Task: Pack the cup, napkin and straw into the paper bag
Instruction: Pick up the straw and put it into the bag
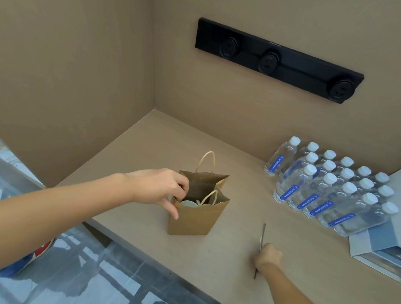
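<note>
Brown paper bag [198, 216] stands mid-frame on the counter [235, 259], mouth open, the cup [190, 203] lid showing inside. Left hand [159, 187] pinches the bag's near-left rim. Right hand [268, 256], lower right, pinches the straw [263, 235], well apart from the bag. Napkin not visible. Risk: the light bag may tip if the straw jabs its wall or the rim grip slips

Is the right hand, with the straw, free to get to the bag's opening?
Probably yes: bare counter between the right hand and the paper bag; the left hand holds only its left rim.
</note>
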The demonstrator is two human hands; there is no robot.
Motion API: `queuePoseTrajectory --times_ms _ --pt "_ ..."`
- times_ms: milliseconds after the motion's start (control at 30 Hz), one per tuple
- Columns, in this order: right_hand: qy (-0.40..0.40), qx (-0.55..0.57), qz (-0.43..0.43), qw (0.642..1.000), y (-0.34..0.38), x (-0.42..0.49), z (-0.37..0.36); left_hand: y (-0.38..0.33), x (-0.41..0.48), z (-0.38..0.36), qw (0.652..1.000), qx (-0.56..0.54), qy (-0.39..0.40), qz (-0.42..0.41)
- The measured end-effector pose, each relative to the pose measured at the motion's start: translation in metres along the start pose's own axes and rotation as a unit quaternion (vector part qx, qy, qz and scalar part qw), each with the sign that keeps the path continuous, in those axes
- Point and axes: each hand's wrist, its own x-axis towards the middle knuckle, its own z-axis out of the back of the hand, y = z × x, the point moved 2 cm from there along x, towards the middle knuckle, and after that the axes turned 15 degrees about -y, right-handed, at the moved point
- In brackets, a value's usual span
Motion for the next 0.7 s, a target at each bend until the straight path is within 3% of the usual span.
queuePoseTrajectory --times_ms 100,200,300,367,400,500,700 --pt "0.034 0.034 0.01 0.999 0.023 -0.007 0.019 0.001 -0.002 -0.002 1.0 0.002 0.004 0.01" --pt "-0.029 0.203 0.097 0.974 0.084 -0.012 0.083 0.001 -0.006 -0.003 1.0 0.001 0.009 0.013" --pt "-0.106 0.424 0.228 0.87 0.14 -0.038 0.178 0.002 -0.006 -0.001 1.0 0.003 0.012 0.014" --pt "-0.085 0.476 0.325 0.813 0.163 -0.063 0.219 0.003 -0.006 -0.001 1.0 0.005 0.013 0.013" --pt "-0.067 0.464 0.368 0.803 0.172 -0.074 0.227 0.003 -0.006 -0.001 1.0 0.005 0.014 0.013" --pt "-0.057 0.315 0.454 0.831 0.192 -0.095 0.21 0.002 -0.006 0.0 1.0 0.008 0.017 0.016" --pt "-0.041 0.131 0.448 0.883 0.2 -0.087 0.154 0.001 -0.007 0.0 1.0 0.007 0.024 0.016"
